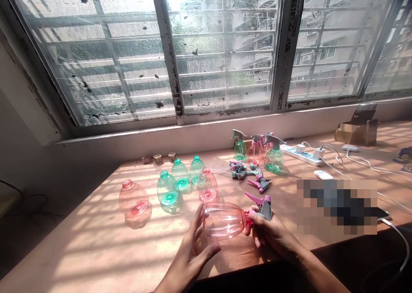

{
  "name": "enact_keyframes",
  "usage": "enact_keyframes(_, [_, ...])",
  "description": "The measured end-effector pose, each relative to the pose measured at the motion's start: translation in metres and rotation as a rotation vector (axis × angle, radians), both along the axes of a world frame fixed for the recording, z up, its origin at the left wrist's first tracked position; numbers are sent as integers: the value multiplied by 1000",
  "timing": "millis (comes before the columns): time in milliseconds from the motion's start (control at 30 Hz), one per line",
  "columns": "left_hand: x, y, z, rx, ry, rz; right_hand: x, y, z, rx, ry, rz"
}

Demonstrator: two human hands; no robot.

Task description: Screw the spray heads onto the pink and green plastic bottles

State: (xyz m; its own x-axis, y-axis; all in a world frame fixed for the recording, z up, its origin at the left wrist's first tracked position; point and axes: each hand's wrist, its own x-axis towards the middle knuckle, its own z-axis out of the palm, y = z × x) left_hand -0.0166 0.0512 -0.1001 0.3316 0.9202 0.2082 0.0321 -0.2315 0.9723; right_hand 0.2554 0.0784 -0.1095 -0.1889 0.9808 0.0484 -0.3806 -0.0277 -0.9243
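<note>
Currently a pink bottle (pixel 223 224) is being held sideways above the surface (pixel 96 246), near its front edge, its base facing left. The right hand (pixel 270 229) is pinching the neck end, just below a grey-and-pink spray head (pixel 266 208); the left hand (pixel 189 250) is spreading its thumb away from its fingers, which are reaching along the base. Beyond, two other pink bottles (pixel 133 200) and three green bottles (pixel 167 189) are standing topless, while loose spray heads (pixel 262 183) are lying to their right, near a white power strip (pixel 305 156)
</note>
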Motion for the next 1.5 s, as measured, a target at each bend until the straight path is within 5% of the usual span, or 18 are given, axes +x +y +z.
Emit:
enact_keyframes(367, [0,5,0,29,33,-4,2,-1,2,-10,2,20])
enact_keyframes(667, [-1,-1,17,-27,30,44,1,-1,2,-18,5,7])
enact_keyframes(933, [1,3,0,2,-44,-18,1,-2,7,-15,12,22])
enact_keyframes(1300, [-1,-3,7,102,175,102,1,-3,5,12,-25,14])
enact_keyframes(1500, [5,-8,9,52,103,80,1,-4,7,-37,-9,7])
